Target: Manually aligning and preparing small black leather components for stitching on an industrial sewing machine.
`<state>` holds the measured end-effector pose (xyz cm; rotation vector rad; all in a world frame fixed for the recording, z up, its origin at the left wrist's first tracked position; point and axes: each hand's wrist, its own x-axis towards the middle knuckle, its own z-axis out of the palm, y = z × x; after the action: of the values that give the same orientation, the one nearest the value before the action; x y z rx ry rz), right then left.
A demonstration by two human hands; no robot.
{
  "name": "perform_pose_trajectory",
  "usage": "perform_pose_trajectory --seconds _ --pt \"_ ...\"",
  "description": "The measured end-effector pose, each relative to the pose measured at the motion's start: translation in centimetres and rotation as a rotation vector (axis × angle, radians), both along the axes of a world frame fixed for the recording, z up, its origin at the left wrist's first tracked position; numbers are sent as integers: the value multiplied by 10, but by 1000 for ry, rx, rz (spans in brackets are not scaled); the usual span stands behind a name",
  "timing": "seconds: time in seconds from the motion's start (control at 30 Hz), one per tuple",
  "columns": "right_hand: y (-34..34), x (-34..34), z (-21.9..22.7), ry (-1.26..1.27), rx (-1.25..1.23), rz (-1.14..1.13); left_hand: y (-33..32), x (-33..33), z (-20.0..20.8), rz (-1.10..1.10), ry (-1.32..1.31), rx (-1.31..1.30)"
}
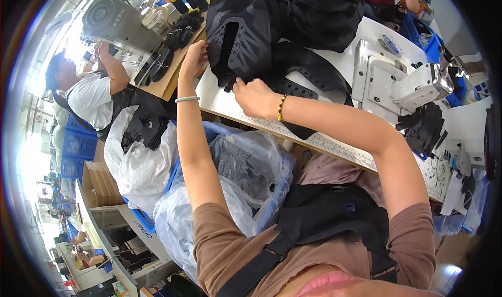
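A black shoe upper with a long central opening and rows of eyelet holes lies at the far left end of my white worktable. My left hand grips its left edge, fingertips partly hidden against the black material. My right hand is closed in a pinch at its near end, beside a small dark tab. Right of these, another flat black upper piece lies on the table, one end hanging past the ruler edge. Behind it is a stack of black uppers.
A white sewing machine stands at the right, with black pieces near it. Below the table edge sits a blue crate lined with clear plastic. A co-worker works at another machine on the left. Black parts lie on a brown board.
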<state>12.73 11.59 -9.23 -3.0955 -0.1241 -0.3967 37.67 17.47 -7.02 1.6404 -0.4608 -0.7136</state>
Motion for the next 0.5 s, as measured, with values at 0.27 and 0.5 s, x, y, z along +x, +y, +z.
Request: perform_pose_trajectory --seconds 0.27,0.5 --pt "-2 -4 -14 -110 -394 -129 -7 2 -23 74 -45 -358" --pt "9 -9 9 145 -270 -138 -17 2 -15 212 -332 -249"
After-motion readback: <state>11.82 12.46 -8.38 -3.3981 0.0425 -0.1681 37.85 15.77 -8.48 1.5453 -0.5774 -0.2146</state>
